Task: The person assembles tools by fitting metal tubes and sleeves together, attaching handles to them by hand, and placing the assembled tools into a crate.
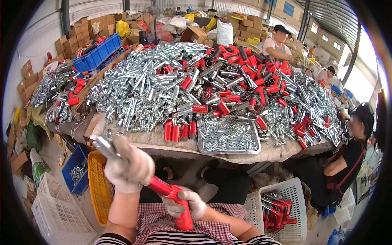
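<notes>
My left hand (130,165), in a pale work glove, is closed around the upper part of a red-handled metal tool, slightly smeared by motion. A shiny silver end (105,146) juts past its fingers; whether that is the tool's own tip or a separate tube, I cannot tell. Below, the tool's red T-shaped handle (183,210) slants across my lap. My right hand (188,204), also gloved, wraps around this handle near its branching point. Ahead, several red sleeves (175,133) stand upright at the table edge, beside a clear tray (228,152) of small silver pins.
A big heap of silver tubes and red parts (171,90) covers the table. A white basket (300,204) at right holds red-handled tools. At left are a yellow crate (96,183), a blue bin (77,183) and white crates (61,216). A co-worker (347,159) sits at right.
</notes>
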A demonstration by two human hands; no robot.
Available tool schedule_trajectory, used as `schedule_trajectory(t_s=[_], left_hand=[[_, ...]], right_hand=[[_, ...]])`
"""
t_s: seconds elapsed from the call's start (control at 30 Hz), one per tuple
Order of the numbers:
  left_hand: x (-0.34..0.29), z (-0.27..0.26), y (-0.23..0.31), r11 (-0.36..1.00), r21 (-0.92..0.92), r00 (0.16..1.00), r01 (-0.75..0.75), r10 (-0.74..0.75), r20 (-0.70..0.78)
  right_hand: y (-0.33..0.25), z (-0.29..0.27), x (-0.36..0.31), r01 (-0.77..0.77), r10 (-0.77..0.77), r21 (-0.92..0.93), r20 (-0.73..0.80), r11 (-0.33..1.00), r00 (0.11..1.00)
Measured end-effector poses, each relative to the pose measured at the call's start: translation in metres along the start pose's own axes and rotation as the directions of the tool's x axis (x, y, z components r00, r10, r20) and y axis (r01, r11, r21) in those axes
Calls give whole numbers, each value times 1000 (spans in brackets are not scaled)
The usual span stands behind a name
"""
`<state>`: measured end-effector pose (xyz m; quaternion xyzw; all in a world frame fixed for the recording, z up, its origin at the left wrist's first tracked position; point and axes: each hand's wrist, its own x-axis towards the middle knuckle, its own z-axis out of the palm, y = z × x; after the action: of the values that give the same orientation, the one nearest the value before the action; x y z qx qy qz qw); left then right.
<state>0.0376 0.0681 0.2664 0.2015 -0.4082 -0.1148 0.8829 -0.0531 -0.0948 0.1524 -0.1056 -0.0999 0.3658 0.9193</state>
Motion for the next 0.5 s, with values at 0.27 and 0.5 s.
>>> schedule_trajectory(t_s=[0.27, 0.5], left_hand=[[0, -46, 94, 352, 413, 422, 840, -902, -90], [-62, -40, 14, -397, 905, 291, 153, -857, -425]], right_hand=[[-85, 34, -52, 83, -387, -799, 376, -596, 842], [-87, 39, -29, 98, -230, -531, 517, -842, 824]])
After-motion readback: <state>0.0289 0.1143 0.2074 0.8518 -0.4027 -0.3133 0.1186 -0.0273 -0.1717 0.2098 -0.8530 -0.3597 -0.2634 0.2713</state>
